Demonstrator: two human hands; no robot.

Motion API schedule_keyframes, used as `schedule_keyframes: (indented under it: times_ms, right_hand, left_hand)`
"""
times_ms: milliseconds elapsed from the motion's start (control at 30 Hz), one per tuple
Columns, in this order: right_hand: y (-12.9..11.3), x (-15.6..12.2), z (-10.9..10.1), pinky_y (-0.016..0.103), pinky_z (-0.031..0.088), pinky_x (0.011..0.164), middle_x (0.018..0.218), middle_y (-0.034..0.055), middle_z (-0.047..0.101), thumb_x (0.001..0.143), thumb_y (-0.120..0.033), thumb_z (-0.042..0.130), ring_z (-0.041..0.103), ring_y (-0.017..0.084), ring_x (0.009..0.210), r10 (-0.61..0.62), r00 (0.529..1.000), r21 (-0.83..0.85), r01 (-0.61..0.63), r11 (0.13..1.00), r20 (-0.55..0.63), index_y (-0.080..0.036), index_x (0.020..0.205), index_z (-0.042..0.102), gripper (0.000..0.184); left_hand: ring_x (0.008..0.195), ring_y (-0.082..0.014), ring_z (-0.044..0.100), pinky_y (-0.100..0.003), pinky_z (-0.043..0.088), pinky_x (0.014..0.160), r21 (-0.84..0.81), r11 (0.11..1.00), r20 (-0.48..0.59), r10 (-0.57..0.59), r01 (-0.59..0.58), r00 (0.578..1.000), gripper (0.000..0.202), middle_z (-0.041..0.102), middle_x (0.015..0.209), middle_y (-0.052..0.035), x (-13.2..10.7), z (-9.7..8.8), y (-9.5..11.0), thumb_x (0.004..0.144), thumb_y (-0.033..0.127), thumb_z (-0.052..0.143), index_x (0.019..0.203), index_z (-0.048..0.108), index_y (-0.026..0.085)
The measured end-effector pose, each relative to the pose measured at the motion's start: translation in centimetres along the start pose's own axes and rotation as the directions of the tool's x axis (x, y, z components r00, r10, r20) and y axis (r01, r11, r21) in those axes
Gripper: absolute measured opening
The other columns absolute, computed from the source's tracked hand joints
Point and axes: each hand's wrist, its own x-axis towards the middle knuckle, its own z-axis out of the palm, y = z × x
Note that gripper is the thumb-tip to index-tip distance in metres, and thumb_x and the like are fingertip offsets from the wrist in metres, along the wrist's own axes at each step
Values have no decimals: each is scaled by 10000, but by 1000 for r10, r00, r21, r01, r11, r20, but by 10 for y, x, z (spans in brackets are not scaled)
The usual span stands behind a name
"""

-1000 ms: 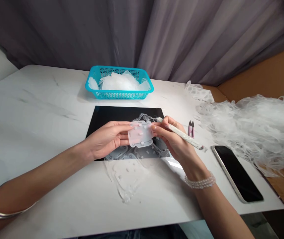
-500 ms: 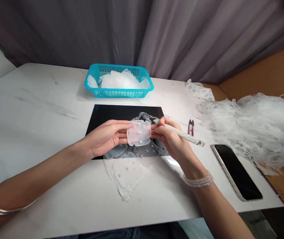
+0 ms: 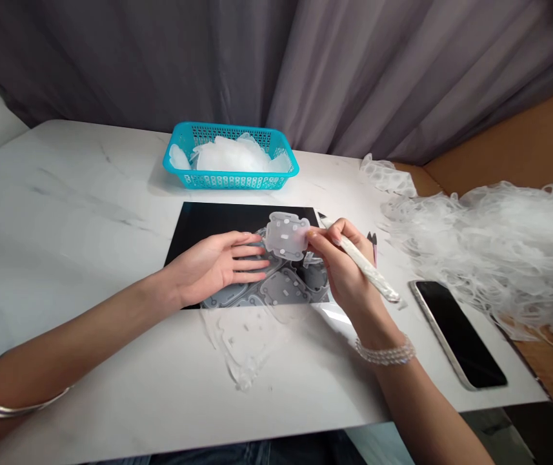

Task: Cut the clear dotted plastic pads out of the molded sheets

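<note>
My right hand (image 3: 342, 263) pinches a translucent silicone pad (image 3: 286, 236) with small studs and lifts it above the black mat (image 3: 208, 223). The same hand also carries a white pen-like knife (image 3: 361, 261) that sticks out to the right. My left hand (image 3: 218, 265) lies open, palm up, over the mat's middle, its fingertips just left of the lifted pad and free of it. A sheet of joined silicone pads (image 3: 276, 287) rests on the mat under both hands.
A teal basket (image 3: 230, 158) of clear pads stands behind the mat. Silicone scrap (image 3: 244, 342) lies at the near edge. Small snips (image 3: 372, 242), a black phone (image 3: 457, 332) and a big heap of white offcuts (image 3: 493, 252) fill the right side.
The left hand has let go of the pad and its fingers have spread. The right hand has carried the pad up and away toward the basket.
</note>
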Motion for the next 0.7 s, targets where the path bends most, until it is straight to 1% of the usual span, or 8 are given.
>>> schedule_keyframes:
  times_ms: [67, 133, 267, 400, 533, 600, 633, 700]
  right_hand:
    - [-5, -6, 5, 326, 468, 746, 758, 6, 641, 858, -229, 703, 636, 179, 812, -91, 996, -130, 88, 988, -16, -233, 667, 379, 376]
    - [-11, -14, 13, 340, 482, 769, 769, 18, 657, 894, -253, 666, 673, 204, 876, -83, 991, -211, 103, 972, 103, -234, 654, 361, 388]
    - [-23, -19, 17, 378, 511, 818, 820, 38, 695, 927, -260, 626, 707, 229, 924, -50, 964, -167, 96, 981, 260, -238, 673, 356, 372]
    - [-23, -3, -4, 376, 514, 814, 637, -32, 566, 884, -236, 682, 669, 177, 730, -177, 982, -20, 176, 984, -62, -245, 679, 350, 391]
    - [-17, 14, -29, 290, 460, 639, 595, -77, 340, 815, -216, 752, 493, 105, 552, -109, 955, 91, 139, 986, -277, -241, 674, 344, 432]
    - [-15, 16, -34, 273, 431, 590, 606, -75, 336, 803, -243, 763, 453, 95, 537, -84, 952, 114, 122, 986, -293, -239, 675, 341, 442]
    - [-14, 17, -34, 268, 428, 580, 605, -75, 336, 805, -273, 761, 445, 93, 532, -80, 954, 111, 116, 987, -290, -237, 672, 337, 445]
    - [-14, 17, -32, 265, 446, 585, 590, -76, 345, 835, -366, 721, 459, 96, 532, -75, 962, 89, 101, 991, -261, -237, 673, 346, 429]
  left_hand:
    - [1217, -380, 620, -515, 519, 1016, -50, 998, 21, -42, 43, 999, 528, 586, 1378, -243, -1, 1, -1, 921, 406, 602, 1331, 571, 74]
    - [1215, -386, 619, -521, 509, 1022, -103, 991, 101, -73, 83, 992, 584, 592, 1372, -242, -1, 1, -1, 930, 503, 553, 1322, 580, 71]
    - [1216, -380, 618, -520, 501, 1027, -123, 987, 232, -68, 99, 970, 569, 621, 1349, -211, 1, -1, 0, 955, 530, 483, 1276, 629, 84]
    - [1176, -386, 643, -538, 519, 1005, -106, 993, 152, -40, 56, 988, 475, 658, 1273, -238, 3, -3, -1, 954, 414, 518, 1252, 642, 64]
    - [1186, -323, 647, -473, 535, 1015, 140, 979, 38, 146, -150, 989, 350, 662, 1294, -174, 4, -9, 4, 910, 199, 587, 1244, 657, 121]
    - [1234, -274, 614, -415, 497, 1067, 396, 843, -36, 410, -364, 912, 363, 648, 1340, -108, 8, -14, 20, 913, 132, 566, 1265, 653, 152]
    - [1267, -256, 584, -392, 457, 1104, 534, 707, -43, 571, -464, 820, 365, 636, 1365, -71, 11, -16, 33, 934, 138, 542, 1283, 645, 163]
    - [1353, -236, 486, -372, 331, 1183, 769, 311, 74, 825, -559, 560, 382, 583, 1432, 14, 22, -19, 63, 988, 181, 478, 1351, 597, 188]
